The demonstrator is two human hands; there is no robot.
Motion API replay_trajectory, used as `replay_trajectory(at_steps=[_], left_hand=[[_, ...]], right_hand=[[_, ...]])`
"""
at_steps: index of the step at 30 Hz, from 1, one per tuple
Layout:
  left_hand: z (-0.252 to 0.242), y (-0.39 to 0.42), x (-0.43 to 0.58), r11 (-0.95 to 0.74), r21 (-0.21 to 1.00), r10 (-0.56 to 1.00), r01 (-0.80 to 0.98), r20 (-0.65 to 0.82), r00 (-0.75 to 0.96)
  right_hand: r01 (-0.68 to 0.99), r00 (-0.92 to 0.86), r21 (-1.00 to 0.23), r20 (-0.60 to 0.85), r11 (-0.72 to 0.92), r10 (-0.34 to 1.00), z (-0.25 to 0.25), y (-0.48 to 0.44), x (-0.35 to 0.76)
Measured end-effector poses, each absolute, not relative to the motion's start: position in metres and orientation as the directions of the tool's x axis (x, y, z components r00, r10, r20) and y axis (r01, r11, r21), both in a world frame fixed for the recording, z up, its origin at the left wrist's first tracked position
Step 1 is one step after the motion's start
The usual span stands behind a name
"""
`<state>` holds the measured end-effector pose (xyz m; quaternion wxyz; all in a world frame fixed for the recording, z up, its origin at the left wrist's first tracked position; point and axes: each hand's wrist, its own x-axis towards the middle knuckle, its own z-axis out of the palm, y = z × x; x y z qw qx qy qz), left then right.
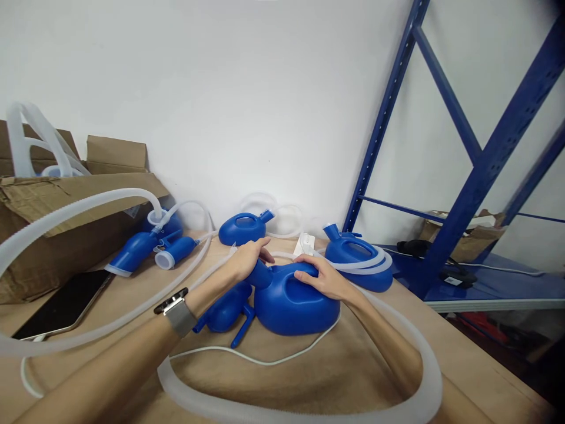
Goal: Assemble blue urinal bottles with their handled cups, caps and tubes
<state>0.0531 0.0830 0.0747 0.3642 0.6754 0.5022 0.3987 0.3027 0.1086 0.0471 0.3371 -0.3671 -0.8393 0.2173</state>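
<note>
A blue plastic urinal bottle [293, 306] with a moulded handle and slanted neck stands on the table in front of me. My right hand [320, 275] grips its handle from above, the thumb at the handle opening. At the neck, my left hand [251, 259] is closed around it, with some fingers hidden behind. Just left of this bottle, under my left wrist, lies a blue receiver piece [227, 309] with a stub arm. A thick clear hose [291, 412] loops across the front, passing over my right forearm.
Two more blue urinal bottles stand behind, one at centre [242, 231] and one with coiled tubing [353, 253] on the right. Left are blue receivers [136, 250], a phone [66, 306] and a cardboard box [79, 235]. A white cable [260, 362] crosses the table; a blue shelf rack [463, 218] borders the right.
</note>
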Motion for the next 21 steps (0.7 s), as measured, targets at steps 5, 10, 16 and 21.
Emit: replay_trajectory(at_steps=[5,10,16,21], left_hand=[[0.072,0.076,0.051,-0.465,0.754,0.883,0.465,0.434,0.18],[0.081,0.072,0.047,-0.604,0.712,0.775,0.358,0.422,0.47],[0.086,0.066,0.049,-0.579,0.793,0.741,0.191,0.414,0.529],[0.07,0.072,0.051,-0.391,0.919,0.867,-0.041,0.384,0.318]], right_hand=[[0.475,-0.548,-0.567,0.407,0.673,0.731,0.049,0.109,0.302],[0.47,-0.585,-0.543,0.398,0.695,0.707,0.054,0.106,0.303],[0.495,-0.599,-0.536,0.36,0.684,0.716,0.058,0.099,0.306],[0.507,-0.577,-0.557,0.348,0.658,0.739,0.058,0.098,0.306]])
